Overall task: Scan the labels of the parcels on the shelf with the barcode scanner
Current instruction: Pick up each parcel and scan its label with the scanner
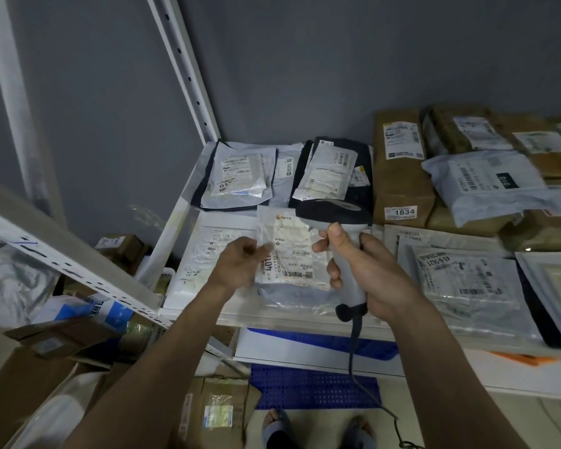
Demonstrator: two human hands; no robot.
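Note:
My right hand (pixel 366 273) grips the grey handle of the barcode scanner (pixel 337 215), whose dark head points over the shelf toward the parcels. My left hand (pixel 240 264) pinches the left edge of a clear-wrapped parcel with a white label (pixel 292 254), lifting that edge off the white shelf (pixel 188 202). More flat poly-bag parcels lie around it: one at the back left (pixel 237 176), a dark one behind (pixel 334 170), another at the right (pixel 467 280). The scanner's cable (pixel 353 358) hangs down below the shelf edge.
Brown paper parcels (pixel 402 170) and a grey bag (pixel 480 183) are stacked at the back right. A white shelf upright (pixel 188 72) rises at the back left corner. Another perforated rail (pixel 78 270) crosses at left. Boxes and parcels crowd the floor below, beside a blue mat (pixel 311 387).

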